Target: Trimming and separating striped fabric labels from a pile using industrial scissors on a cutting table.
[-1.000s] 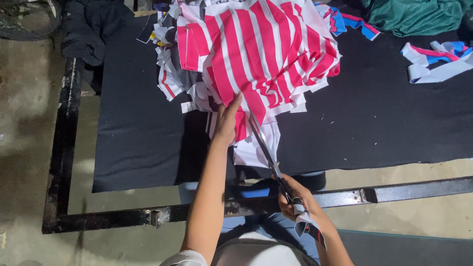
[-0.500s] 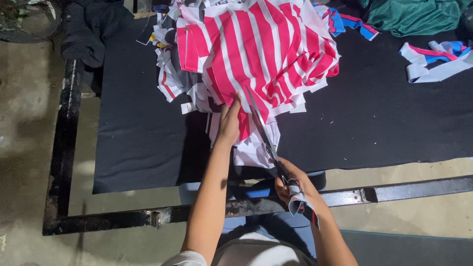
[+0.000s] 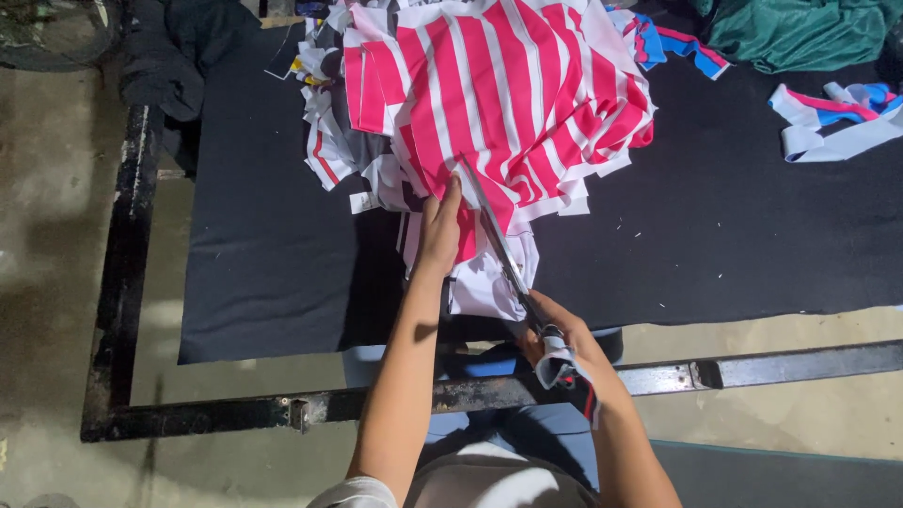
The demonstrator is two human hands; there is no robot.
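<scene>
My right hand (image 3: pixel 564 343): grip closed on scissors (image 3: pixel 499 246) handles. Blades run up-left from grip, long axis diagonal, tips under striped pink-white fabric (image 3: pixel 508 94) heaped on black surface (image 3: pixel 282 254). My left hand (image 3: pixel 438 226): flat, pressing fabric just left of blades, nearer to cut line.

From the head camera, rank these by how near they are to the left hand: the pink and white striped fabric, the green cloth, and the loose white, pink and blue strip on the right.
1. Pink and white striped fabric: under the left hand, touching it.
2. Green cloth: top right corner of the black table.
3. Loose strip: far right edge, slightly farther.
</scene>
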